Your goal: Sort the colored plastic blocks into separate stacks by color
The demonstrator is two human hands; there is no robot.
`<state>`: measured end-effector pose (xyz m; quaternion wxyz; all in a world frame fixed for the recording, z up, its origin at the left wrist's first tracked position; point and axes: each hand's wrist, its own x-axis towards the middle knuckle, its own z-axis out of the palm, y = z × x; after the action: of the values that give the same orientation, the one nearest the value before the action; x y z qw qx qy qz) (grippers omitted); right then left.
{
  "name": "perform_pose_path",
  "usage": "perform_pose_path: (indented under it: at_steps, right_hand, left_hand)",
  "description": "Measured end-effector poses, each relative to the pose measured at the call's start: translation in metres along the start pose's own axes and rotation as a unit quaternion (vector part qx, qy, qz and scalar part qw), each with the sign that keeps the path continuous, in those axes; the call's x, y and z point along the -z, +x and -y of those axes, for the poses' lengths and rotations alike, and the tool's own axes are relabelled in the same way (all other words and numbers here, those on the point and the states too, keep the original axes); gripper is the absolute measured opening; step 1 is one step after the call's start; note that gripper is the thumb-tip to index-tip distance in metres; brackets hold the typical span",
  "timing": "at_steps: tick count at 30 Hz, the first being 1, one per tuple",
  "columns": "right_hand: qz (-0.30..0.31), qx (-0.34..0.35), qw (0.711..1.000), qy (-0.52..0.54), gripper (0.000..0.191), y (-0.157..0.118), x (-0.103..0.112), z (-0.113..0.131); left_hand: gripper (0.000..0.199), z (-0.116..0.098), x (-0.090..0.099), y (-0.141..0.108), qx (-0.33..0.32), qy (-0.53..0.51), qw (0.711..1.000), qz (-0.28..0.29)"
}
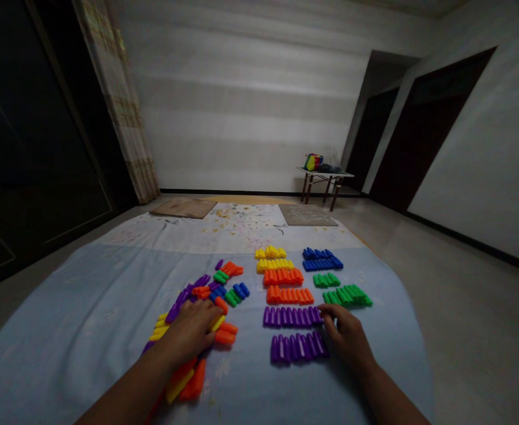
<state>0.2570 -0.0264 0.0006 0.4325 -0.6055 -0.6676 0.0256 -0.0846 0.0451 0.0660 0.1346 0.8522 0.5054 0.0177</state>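
With forearms (138,375) nearest, laid left hand (193,324) over mixed pieces (225,336), right hand (347,335) at 1 purple row's (291,317) end — apparently to align it — but couldn't tell either grip.

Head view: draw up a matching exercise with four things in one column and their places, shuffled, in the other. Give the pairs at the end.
Things
1. Left hand
2. Right hand
3. Blue rows
4. Small table

Places
A. Right of the yellow rows
B. Near the back wall
C. Over the mixed-colour pile
D. At the right end of the farther purple row

Pairs: 1-C, 2-D, 3-A, 4-B
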Motion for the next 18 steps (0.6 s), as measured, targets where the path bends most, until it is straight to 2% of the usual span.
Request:
perform_pose_path:
  at_steps: [7,10,14,18]
  right_hand:
    - [-0.004,-0.002,0.999,0.035,0.022,0.017,0.008,0.012]
    - [-0.017,-0.026,0.997,0.069,0.023,0.035,0.009,0.020]
    - [-0.039,-0.063,0.988,0.136,0.024,0.059,0.003,0.026]
    - [-0.072,-0.085,0.976,0.188,0.024,0.065,-0.006,0.021]
  left_hand:
    - [0.034,0.000,-0.002,0.007,0.030,0.025,0.999,-0.013]
    - [0.039,0.005,0.000,0.010,0.027,0.008,1.000,0.009]
    - [0.042,0.007,0.006,0.013,0.014,-0.007,0.999,0.046]
    - [0.036,0.002,0.016,0.015,0.020,0.006,0.999,0.043]
